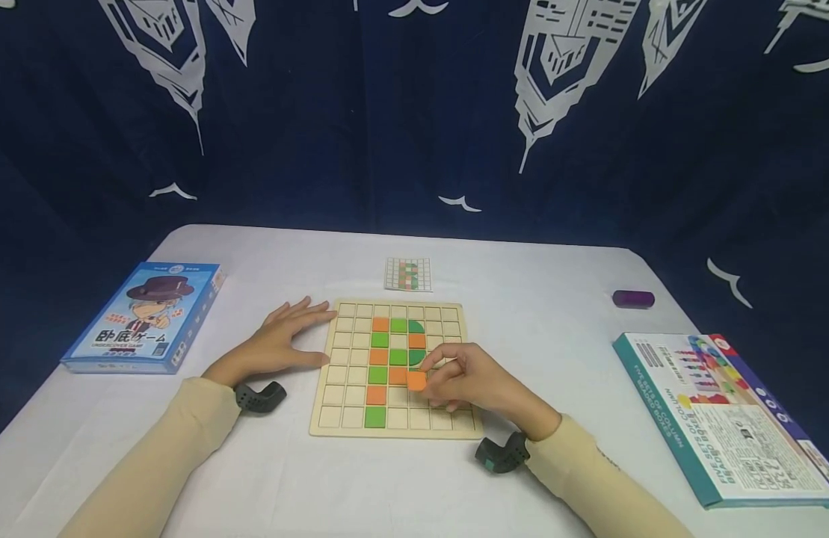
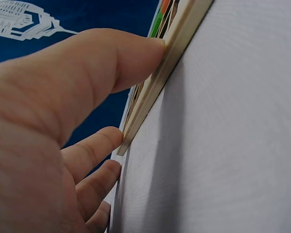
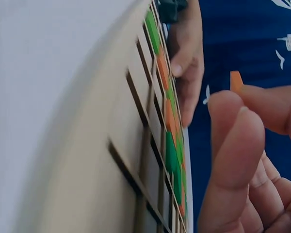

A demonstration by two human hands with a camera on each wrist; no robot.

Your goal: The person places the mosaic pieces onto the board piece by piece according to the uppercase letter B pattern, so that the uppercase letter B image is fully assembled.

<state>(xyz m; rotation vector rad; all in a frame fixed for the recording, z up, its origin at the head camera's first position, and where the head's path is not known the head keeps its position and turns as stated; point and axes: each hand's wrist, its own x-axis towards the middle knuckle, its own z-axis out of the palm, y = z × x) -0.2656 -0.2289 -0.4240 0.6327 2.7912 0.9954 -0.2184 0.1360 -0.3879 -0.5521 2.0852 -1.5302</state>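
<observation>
A wooden grid board (image 1: 327,415) lies on the table, with orange, light green and dark green tiles set in its middle columns. My left hand (image 1: 279,340) rests at the board's left edge, fingers spread; in the left wrist view its thumb (image 2: 131,56) touches the board's side. Over the board, my right hand (image 1: 471,377) pinches an orange tile (image 1: 416,381) between thumb and fingers. That tile shows as a thin orange piece above the fingertips in the right wrist view. The rounded dark green tiles (image 1: 416,326) sit in the right-hand column of the pattern.
Behind the board lies a small card (image 1: 408,275) printed with a coloured grid pattern. A blue game box (image 1: 145,317) stands on the left. On the right are a teal-edged bead box (image 1: 730,418) and a small purple object (image 1: 633,299). A dark blue curtain hangs behind the table.
</observation>
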